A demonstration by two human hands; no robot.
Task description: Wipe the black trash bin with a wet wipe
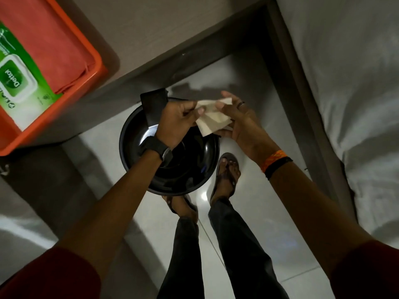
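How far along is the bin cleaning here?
Early on. A wet wipe is already out of the green pack in the orange tray. The left hand and right hand are holding it between them above the black bin. Wiping the bin itself is not yet begun.

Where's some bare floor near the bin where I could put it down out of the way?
Bare tile lies right of the black trash bin, between your right foot and the bed frame, and beyond the bin toward the frame's corner. Left is crowded: the shelf with the orange tray overhangs there. Both hands hold the wet wipe.
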